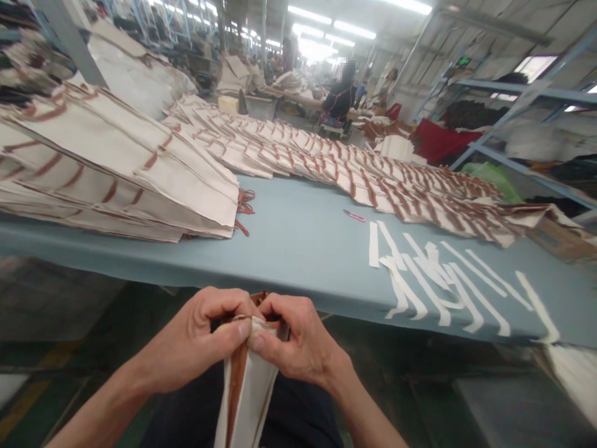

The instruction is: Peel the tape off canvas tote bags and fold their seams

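Both my hands are in front of the table's near edge, gripping the top of a cream canvas bag (247,389) with brown straps that hangs down over my lap. My left hand (205,339) is closed on its upper left edge, thumb pressed against the cloth. My right hand (291,339) is closed on the upper right edge, thumb meeting the left thumb. The brown strap shows between the fingers and runs down the folded bag.
A blue-grey table (298,242) carries a tall stack of the same bags (116,168) at left and a long overlapping row (354,168) across the back. White cloth strips (443,280) lie at right, a small pink tool (354,216) nearby. A person works far behind; shelving stands right.
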A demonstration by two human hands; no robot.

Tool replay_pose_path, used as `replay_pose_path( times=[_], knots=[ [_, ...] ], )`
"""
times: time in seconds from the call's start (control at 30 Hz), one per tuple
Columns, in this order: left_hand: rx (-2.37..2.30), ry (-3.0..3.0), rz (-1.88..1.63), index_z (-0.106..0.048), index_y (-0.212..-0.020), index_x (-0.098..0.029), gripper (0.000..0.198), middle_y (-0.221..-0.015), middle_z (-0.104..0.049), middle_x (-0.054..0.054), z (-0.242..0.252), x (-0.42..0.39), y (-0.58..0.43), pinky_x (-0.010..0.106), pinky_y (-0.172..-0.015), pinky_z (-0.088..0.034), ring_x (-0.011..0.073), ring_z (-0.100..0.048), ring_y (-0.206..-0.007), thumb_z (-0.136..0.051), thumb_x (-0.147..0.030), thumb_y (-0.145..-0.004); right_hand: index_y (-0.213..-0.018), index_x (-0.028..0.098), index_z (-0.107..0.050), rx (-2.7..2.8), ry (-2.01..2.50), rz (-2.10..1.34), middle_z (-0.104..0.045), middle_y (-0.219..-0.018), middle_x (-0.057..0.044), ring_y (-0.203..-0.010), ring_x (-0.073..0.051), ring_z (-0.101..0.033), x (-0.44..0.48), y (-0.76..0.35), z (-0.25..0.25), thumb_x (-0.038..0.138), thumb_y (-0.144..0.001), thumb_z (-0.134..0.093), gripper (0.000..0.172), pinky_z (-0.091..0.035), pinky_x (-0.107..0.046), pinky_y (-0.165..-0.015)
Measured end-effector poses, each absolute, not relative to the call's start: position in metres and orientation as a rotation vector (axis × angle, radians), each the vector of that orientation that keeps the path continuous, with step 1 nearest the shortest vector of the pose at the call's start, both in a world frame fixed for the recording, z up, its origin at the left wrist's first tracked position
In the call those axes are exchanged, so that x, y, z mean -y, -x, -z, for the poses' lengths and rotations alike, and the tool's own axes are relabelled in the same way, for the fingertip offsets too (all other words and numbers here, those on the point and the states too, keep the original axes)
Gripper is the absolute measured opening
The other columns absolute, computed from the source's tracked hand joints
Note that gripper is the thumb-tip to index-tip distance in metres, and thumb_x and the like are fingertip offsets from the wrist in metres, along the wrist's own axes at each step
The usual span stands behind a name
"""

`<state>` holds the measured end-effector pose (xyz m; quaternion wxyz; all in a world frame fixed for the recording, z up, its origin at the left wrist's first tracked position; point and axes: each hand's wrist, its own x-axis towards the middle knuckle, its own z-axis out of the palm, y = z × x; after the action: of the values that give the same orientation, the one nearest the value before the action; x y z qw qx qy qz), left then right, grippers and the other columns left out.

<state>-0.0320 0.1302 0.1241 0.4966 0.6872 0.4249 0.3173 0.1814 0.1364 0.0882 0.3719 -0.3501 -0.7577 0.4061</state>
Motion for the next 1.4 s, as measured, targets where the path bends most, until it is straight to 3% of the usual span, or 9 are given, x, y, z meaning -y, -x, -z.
replay_pose_path(
  times=[0.23,0.33,0.5,0.93,1.17,1.4],
  knots=[
    [-1.017,-1.559,-0.816,-0.073,-0.074,-0.02,0.031,-0.079,-0.077,0.001,-0.108,-0.113,0.033,0.025,-0.071,-0.053,0.0199,-0.07,-0.074,-0.065,-0.039,-0.098,-0.082,0.023,-0.065,1.94,0.853,-1.056,-0.066,-0.073,0.002,-0.062,-0.014,-0.053,-0.126,-0.184,-0.092,0.055,-0.103,-0.069,0.039,-0.041,-0.028,-0.062],
    [-1.046,-1.574,-0.819,-0.075,-0.079,-0.021,0.034,-0.075,-0.07,-0.001,-0.101,-0.108,0.04,0.024,-0.066,-0.048,0.0177,-0.064,-0.07,-0.064,-0.043,-0.102,-0.083,0.023,-0.068,1.962,0.891,-1.066,-0.067,-0.072,0.002,-0.061,-0.014,-0.052,-0.124,-0.183,-0.09,0.056,-0.104,-0.07,0.039,-0.042,-0.028,-0.062],
    [-1.12,-1.612,-0.8,-0.067,-0.075,-0.021,0.037,-0.069,-0.057,-0.004,-0.098,-0.103,0.05,0.024,-0.061,-0.041,0.0148,-0.053,-0.065,-0.06,-0.044,-0.103,-0.079,0.023,-0.065,1.991,0.894,-1.052,-0.065,-0.071,0.003,-0.06,-0.014,-0.051,-0.123,-0.177,-0.085,0.057,-0.105,-0.072,0.044,-0.04,-0.029,-0.063],
    [-1.165,-1.479,-0.813,-0.064,-0.079,-0.022,0.03,-0.071,-0.057,-0.004,-0.087,-0.105,0.048,0.024,-0.06,-0.039,0.0158,-0.05,-0.066,-0.061,-0.044,-0.097,-0.072,0.024,-0.053,2.036,0.942,-1.057,-0.054,-0.066,0.004,-0.06,-0.013,-0.043,-0.124,-0.174,-0.083,0.049,-0.102,-0.068,0.042,-0.033,-0.029,-0.061],
    [-1.185,-1.311,-0.73,-0.062,-0.078,-0.021,0.046,-0.071,-0.054,-0.004,-0.06,-0.107,0.042,0.026,-0.064,-0.04,0.0168,-0.047,-0.068,-0.063,-0.062,-0.099,-0.075,0.023,-0.061,1.988,1.07,-1.155,-0.057,-0.069,0.005,-0.062,-0.013,-0.047,-0.123,-0.179,-0.073,0.041,-0.098,-0.072,0.031,-0.036,-0.028,-0.064],
    [-1.187,-1.238,-0.69,-0.059,-0.077,-0.021,0.051,-0.072,-0.052,-0.005,-0.05,-0.109,0.041,0.026,-0.066,-0.039,0.0171,-0.045,-0.069,-0.066,-0.069,-0.096,-0.075,0.023,-0.062,1.973,1.147,-1.171,-0.058,-0.068,0.005,-0.062,-0.014,-0.048,-0.121,-0.18,-0.063,0.042,-0.097,-0.076,0.032,-0.037,-0.029,-0.064]
  ],
)
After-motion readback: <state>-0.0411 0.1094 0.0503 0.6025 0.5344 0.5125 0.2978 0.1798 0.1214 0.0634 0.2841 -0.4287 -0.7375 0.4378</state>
